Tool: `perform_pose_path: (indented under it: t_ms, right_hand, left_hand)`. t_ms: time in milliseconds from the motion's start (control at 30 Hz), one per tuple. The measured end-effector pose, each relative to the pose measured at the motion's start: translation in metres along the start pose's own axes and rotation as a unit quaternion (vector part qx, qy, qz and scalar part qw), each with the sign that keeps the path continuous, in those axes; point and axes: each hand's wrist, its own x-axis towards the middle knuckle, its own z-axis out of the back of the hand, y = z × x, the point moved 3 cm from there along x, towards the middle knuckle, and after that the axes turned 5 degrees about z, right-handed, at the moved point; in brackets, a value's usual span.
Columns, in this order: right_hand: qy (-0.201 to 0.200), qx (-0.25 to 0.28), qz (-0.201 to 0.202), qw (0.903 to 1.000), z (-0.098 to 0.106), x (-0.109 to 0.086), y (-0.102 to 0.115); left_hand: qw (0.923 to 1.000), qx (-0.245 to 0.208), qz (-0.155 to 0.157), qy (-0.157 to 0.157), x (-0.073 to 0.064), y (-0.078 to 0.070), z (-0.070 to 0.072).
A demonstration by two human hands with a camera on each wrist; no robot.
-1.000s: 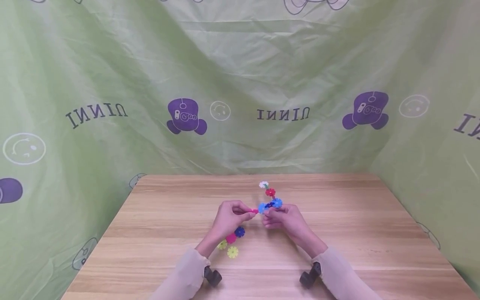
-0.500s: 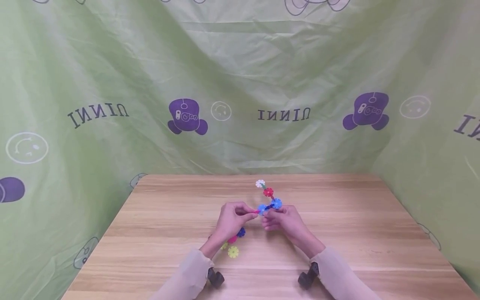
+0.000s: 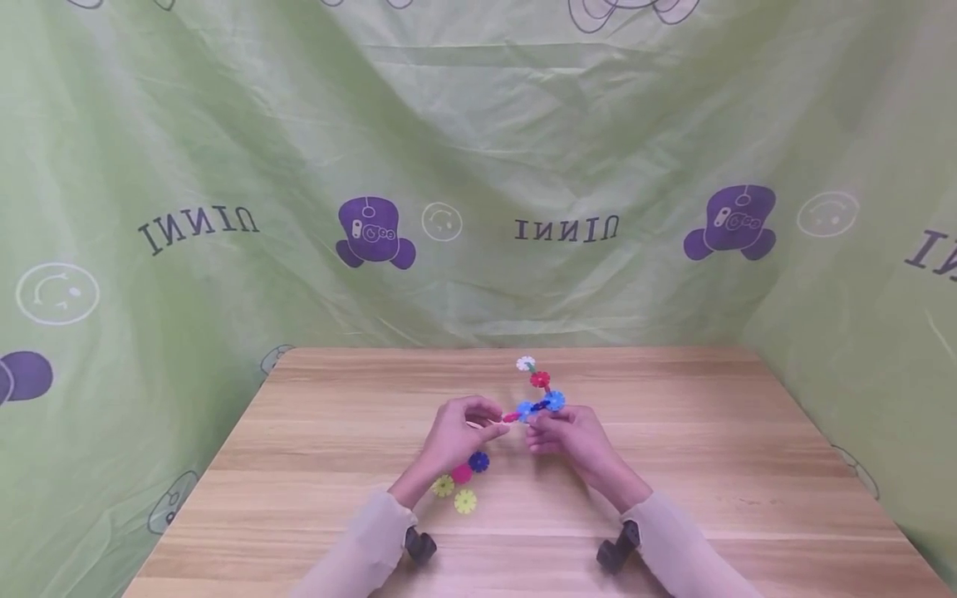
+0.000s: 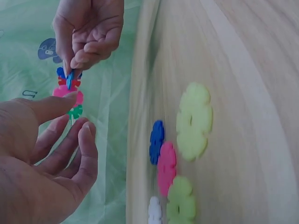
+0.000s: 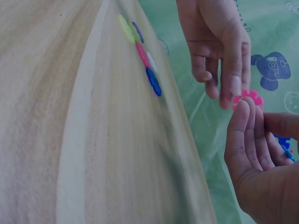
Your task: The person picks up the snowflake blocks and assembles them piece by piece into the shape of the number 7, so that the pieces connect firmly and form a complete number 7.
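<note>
The right hand pinches a blue disc between its fingers, probably to steady the chain above the worktop, pink disc toward the left hand. The left's fingers are loosely parted; contact is unclear. Loose discs lie nearer, left.

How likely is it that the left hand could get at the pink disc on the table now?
Probably yes: the left hand looks relaxed and near, and nothing seems to cover the pink disc, though a blue disc and a yellow disc crowd it.
</note>
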Motion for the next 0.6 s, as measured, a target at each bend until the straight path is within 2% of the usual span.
perform_pose_path:
  t_ms: [200, 467, 600]
  right_hand:
    - [-0.003, -0.001, 0.001, 1.0000, 0.003, -0.001, 0.002]
    - [0.002, 0.007, 0.002, 1.0000, 0.007, -0.001, 0.001]
    - [0.004, 0.007, 0.002, 1.0000, 0.009, -0.001, 0.001]
  left_hand:
    - [0.9969, 0.074, -0.002, 0.025, -0.004, 0.004, 0.009]
    - [0.9842, 0.157, -0.014, 0.081, -0.007, 0.012, 0.018]
    - [0.9774, 0.187, -0.012, 0.098, -0.008, 0.016, 0.020]
